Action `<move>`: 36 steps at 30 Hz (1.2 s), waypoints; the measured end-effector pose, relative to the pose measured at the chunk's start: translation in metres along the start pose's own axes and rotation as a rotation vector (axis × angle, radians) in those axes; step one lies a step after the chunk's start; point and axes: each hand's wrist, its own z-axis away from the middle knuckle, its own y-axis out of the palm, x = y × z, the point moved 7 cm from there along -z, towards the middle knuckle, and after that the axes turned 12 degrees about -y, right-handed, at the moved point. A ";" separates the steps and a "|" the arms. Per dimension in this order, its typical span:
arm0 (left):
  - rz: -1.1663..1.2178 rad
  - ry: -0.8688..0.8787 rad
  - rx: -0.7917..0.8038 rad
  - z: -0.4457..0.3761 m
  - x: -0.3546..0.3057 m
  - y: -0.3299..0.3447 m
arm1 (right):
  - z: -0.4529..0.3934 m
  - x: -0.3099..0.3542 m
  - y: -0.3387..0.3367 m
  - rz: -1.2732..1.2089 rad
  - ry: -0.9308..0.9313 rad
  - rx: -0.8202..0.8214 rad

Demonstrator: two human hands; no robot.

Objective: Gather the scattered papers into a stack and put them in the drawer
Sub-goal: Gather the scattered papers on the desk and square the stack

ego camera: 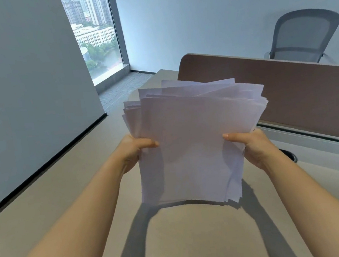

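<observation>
We hold the papers (196, 144) above the worktop (46, 207), the left hand (134, 152) and right hand (254, 147) each closed on one side edge. The sheets are gathered but uneven at top. We judge squaring and the drawer remain; no drawer is visible.

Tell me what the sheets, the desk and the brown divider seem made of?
Sheets: thin matte white paper, translucent and curling. Desk: probably beige laminate, smooth with soft shadows. Brown divider: matte panel, maybe laminate or fabric; unclear.

A grey mesh chair (302, 35) stands behind the brown divider (287, 84).
</observation>
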 end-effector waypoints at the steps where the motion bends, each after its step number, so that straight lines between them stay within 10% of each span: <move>1: 0.010 0.010 0.007 0.000 0.000 0.001 | 0.000 0.000 -0.002 0.010 -0.006 -0.023; 17: 0.071 -0.017 -0.159 -0.005 0.035 -0.003 | 0.018 -0.024 0.005 0.002 0.053 -0.073; 36: 0.077 0.187 0.011 -0.002 -0.026 0.006 | 0.010 0.018 0.013 0.028 -0.100 0.044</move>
